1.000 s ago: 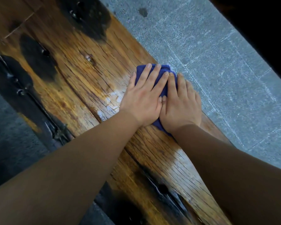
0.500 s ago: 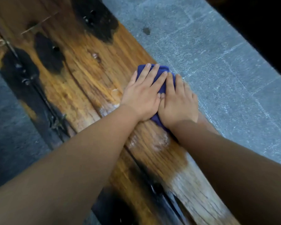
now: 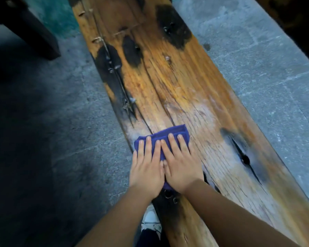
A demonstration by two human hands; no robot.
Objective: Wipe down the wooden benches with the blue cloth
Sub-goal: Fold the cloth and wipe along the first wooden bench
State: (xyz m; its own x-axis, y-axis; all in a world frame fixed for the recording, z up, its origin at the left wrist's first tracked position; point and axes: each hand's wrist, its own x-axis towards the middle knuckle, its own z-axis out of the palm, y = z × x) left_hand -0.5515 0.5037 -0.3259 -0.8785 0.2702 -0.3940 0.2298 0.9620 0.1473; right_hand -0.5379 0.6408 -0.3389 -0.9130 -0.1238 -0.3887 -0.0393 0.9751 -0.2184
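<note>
A long wooden bench (image 3: pixel 177 82) with dark charred patches and deep cracks runs from the top centre to the bottom right. A folded blue cloth (image 3: pixel 169 133) lies on its near left edge. My left hand (image 3: pixel 146 168) and my right hand (image 3: pixel 180 164) lie side by side, flat on the cloth with straight fingers, pressing it onto the wood. Most of the cloth is hidden under the two hands.
Grey stone paving (image 3: pixel 257 65) lies on both sides of the bench. A dark furniture leg (image 3: pixel 34 32) stands at the top left. A white shoe (image 3: pixel 150 216) shows below my left wrist, beside the bench. A black knot hole (image 3: pixel 244 158) marks the wood right of my hands.
Both hands have slid the cloth across the bench from its right side to its left edge. The view has swung, so more of the bench's far end shows.
</note>
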